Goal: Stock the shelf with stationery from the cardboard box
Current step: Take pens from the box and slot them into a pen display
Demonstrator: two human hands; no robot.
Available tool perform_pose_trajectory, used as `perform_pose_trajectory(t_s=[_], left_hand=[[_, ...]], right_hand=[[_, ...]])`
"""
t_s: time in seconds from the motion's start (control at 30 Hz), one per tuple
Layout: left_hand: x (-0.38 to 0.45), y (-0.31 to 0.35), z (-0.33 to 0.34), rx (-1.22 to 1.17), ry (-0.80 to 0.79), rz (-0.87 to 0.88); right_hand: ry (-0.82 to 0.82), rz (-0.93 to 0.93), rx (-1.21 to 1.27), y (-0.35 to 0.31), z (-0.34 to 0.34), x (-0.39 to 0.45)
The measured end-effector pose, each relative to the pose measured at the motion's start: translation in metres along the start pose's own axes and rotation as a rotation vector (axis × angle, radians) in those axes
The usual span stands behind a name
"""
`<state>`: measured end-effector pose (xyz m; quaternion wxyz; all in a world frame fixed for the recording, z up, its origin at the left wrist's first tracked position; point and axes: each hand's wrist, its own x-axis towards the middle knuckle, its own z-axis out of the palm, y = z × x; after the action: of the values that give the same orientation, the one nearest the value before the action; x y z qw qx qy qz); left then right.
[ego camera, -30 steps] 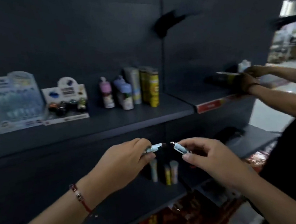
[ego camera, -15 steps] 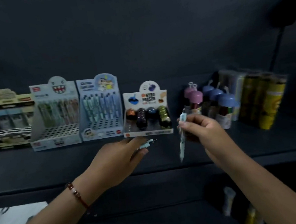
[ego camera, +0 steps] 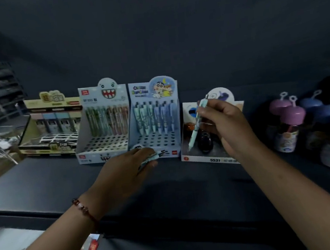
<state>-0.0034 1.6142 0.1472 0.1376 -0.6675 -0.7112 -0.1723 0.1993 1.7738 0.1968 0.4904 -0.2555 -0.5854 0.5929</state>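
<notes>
- The right hand [ego camera: 224, 122] pinched a mint-green pen [ego camera: 196, 124] near its clip end, thumb and fingers curled round the barrel — tip hanging down and to the left, in front of the eraser display box [ego camera: 214, 156].
- The left hand [ego camera: 124, 170] lay low over the dark shelf [ego camera: 44, 182], fingers curled round a second pen [ego camera: 153, 156] whose clip end poked out towards the blue cartoon pen box [ego camera: 155, 117]; how many pens it held could not be told.
- That box stood between the white monster-face pen box [ego camera: 103, 119] and the eraser display, its back rows filled with upright pens and its front holes bare.
- The pens looked light, stiff and smooth plastic — likely to slip in a loose pinch, so a hold on the upper barrel with the tip free should suit dropping one into a hole.
- The card box seemed light too; a pen jabbed in could well shove it back.
- Capped jars [ego camera: 288, 124] stood to the right, apart from both hands.
</notes>
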Motion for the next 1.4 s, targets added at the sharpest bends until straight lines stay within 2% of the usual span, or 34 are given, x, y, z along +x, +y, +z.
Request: perform_pose_trajectory(t_s=[0.17, 0.53, 0.77, 0.97, 1.4], left_hand=[[0.023, -0.028, 0.003, 0.032, -0.004, 0.008], [0.041, -0.068, 0.029, -0.038, 0.073, 0.124], [0.042, -0.074, 0.029, -0.11, -0.025, 0.061], [0.039, -0.079, 0.03, -0.199, 0.004, 0.049], [0.038, -0.082, 0.029, -0.274, 0.022, 0.034]], right_hand=[[0.06, -0.062, -0.023, 0.006, 0.041, 0.032], [0.205, -0.301, -0.332, 0.051, 0.086, 0.067], [0.129, -0.401, -0.529, 0.067, 0.103, 0.072], [0.05, -0.389, -0.673, 0.074, 0.111, 0.081], [-0.005, -0.404, -0.982, 0.069, 0.119, 0.094]])
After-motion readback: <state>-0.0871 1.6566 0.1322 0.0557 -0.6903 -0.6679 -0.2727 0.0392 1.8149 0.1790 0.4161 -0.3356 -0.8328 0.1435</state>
